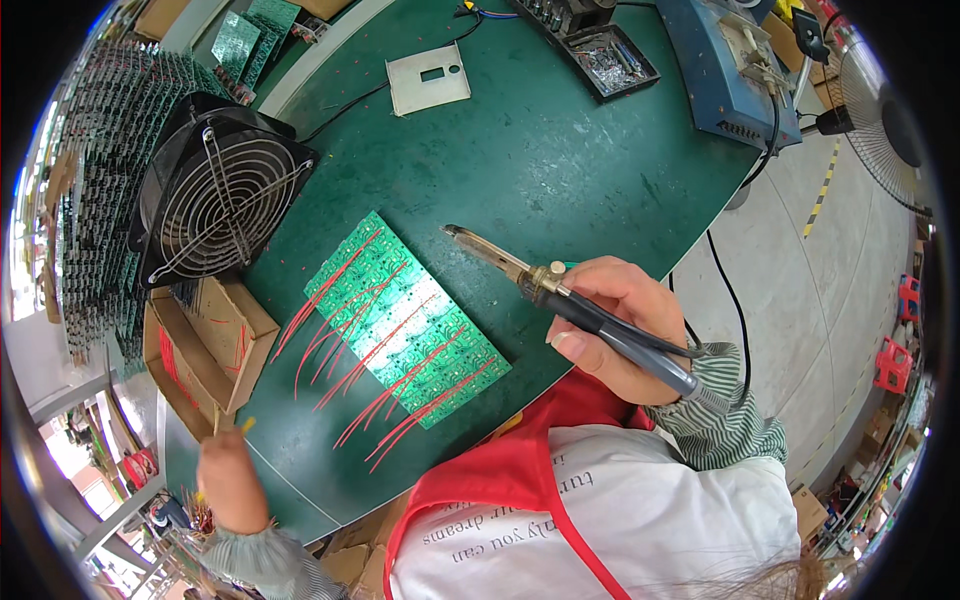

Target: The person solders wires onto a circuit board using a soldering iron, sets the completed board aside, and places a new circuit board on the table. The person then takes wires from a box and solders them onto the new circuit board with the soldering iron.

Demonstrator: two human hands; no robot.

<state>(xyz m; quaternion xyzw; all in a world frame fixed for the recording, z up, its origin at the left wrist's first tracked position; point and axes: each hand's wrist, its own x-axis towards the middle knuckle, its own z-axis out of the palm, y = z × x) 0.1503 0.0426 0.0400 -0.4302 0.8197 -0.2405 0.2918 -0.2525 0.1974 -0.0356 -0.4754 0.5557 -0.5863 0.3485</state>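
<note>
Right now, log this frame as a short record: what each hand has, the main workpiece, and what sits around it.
right hand: grips a soldering iron, tip above the mat, clear of the board
left hand: low left, pinching a thin yellow-tipped piece
workpiece: green circuit board panel with red wires lying across it
surface: green mat
nearby: black fan, open cardboard box, metal plate

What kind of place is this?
Most likely an electronics assembly workshop, at a hand-soldering bench. The right hand holds a soldering iron over a green circuit board panel with red wires, a fume fan stands beside it, and more boards are stacked at the left.
</note>
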